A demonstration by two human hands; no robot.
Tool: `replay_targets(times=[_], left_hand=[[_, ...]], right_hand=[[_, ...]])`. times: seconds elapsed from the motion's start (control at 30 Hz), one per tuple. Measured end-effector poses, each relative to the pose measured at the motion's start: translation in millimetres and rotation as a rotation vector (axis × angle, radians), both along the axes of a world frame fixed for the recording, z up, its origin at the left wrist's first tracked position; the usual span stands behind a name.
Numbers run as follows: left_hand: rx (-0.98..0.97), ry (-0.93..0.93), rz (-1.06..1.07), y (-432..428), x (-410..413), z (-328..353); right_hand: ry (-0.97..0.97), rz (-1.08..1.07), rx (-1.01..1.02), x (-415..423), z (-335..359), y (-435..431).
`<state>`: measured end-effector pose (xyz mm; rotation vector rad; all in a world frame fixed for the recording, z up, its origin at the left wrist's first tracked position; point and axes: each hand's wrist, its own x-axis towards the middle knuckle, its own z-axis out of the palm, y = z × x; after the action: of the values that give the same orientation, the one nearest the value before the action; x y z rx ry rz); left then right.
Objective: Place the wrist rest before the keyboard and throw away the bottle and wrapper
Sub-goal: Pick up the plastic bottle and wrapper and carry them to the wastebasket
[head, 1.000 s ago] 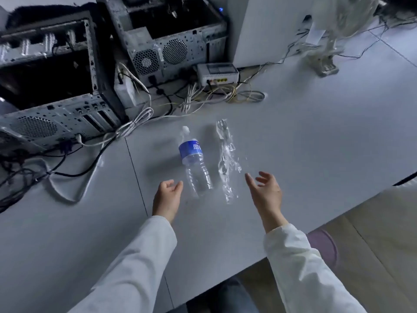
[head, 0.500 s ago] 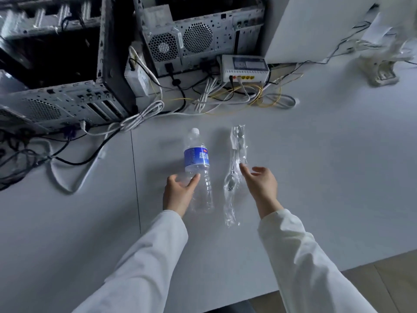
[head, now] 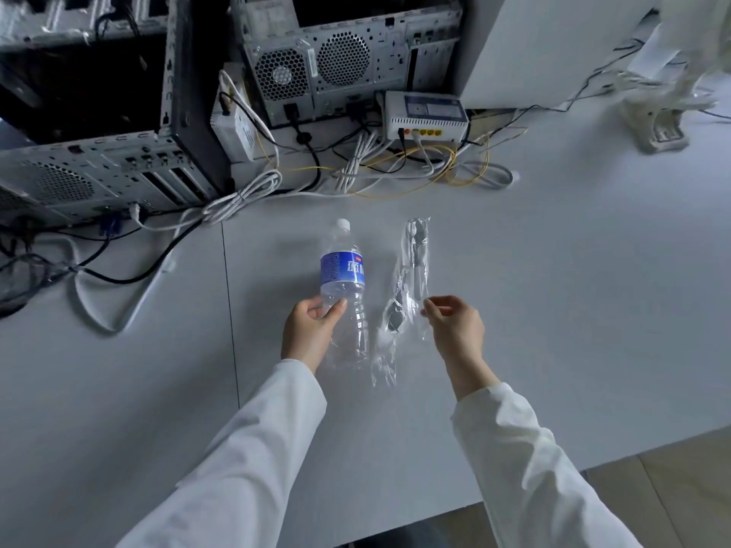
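On a pale grey table [head: 553, 294], the left hand [head: 310, 330] curls around the lower body of a clear plastic bottle [head: 345, 286], thumb and fingers closed on it while it lies on its side, white cap pointing away from the person. Just to its right, the right hand [head: 455, 328] pinches the near edge of a crumpled clear wrapper [head: 407, 294] between thumb and fingertips; the wrapper lies stretched out alongside the bottle, close but apart. Both arms wear white sleeves. Beyond these, at the table's far edge, sit open computer cases [head: 332, 57], a small white router [head: 426, 114] and a tangle of cables [head: 356, 172]. Neither piece of rubbish looks lifted yet, so the throwing away appears only just begun. No bin, keyboard or wrist rest is in view, so that part cannot be judged.
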<state>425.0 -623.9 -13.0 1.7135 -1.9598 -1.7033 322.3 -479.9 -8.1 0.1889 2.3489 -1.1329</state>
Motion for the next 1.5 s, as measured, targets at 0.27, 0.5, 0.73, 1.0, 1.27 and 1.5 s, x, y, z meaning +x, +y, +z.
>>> replay_targets(times=[0.27, 0.5, 0.73, 1.0, 1.27, 1.5], left_hand=[[0.035, 0.032, 0.001, -8.3, 16.8, -1.1], [0.041, 0.063, 0.005, -13.7, 18.6, -1.1], [0.071, 0.071, 0.028, -18.0, 21.8, -8.6], [0.089, 0.087, 0.054, -22.1, 29.8, -12.1], [0.243, 0.137, 0.020, -17.9, 46.2, 2.5], [0.319, 0.184, -0.088, -5.7, 68.2, 18.5]], right_hand=[[-0.106, 0.170, 0.119, 26.4, -2.5, 4.3], [-0.107, 0.131, 0.175, 6.4, -5.5, -18.0], [-0.120, 0.102, 0.142, 2.0, -7.3, -34.5], [-0.112, 0.125, 0.231, 10.8, -11.1, -37.4], [-0.266, -0.053, -0.094, 26.2, -6.1, -15.2], [-0.405, -0.268, -0.316, 60.2, 13.9, 23.7]])
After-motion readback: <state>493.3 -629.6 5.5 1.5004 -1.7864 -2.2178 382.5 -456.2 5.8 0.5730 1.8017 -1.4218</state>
